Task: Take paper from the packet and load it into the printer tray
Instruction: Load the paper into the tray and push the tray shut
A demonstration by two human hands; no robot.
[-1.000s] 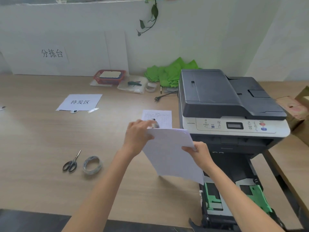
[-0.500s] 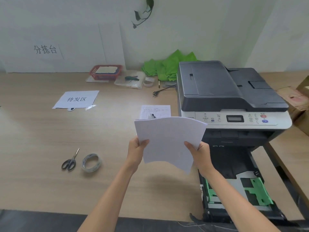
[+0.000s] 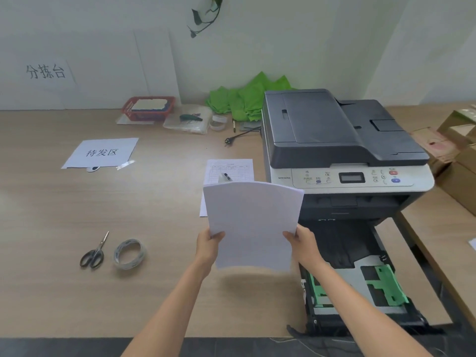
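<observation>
I hold a stack of white paper (image 3: 253, 222) upright above the table, its top edge bowed. My left hand (image 3: 209, 244) grips its lower left edge and my right hand (image 3: 302, 243) grips its lower right edge. To the right stands the dark grey and white printer (image 3: 334, 140). Its paper tray (image 3: 360, 287) is pulled out toward me, open, with green guides inside. The stack hangs just left of the tray, in front of the printer's left corner. No paper packet shows.
A printed form with a small pen-like object (image 3: 229, 171) lies behind the stack. Scissors (image 3: 94, 253) and a tape roll (image 3: 128, 253) lie at the left. A labelled sheet (image 3: 101, 152), red basket (image 3: 148, 106), plastic bags, green cloth (image 3: 247, 99) and a plug sit further back. Cardboard boxes (image 3: 456, 155) stand at right.
The stack turned from tilted and edge-on to upright and square in front of me. My left hand slid from its top corner down to the lower left edge.
</observation>
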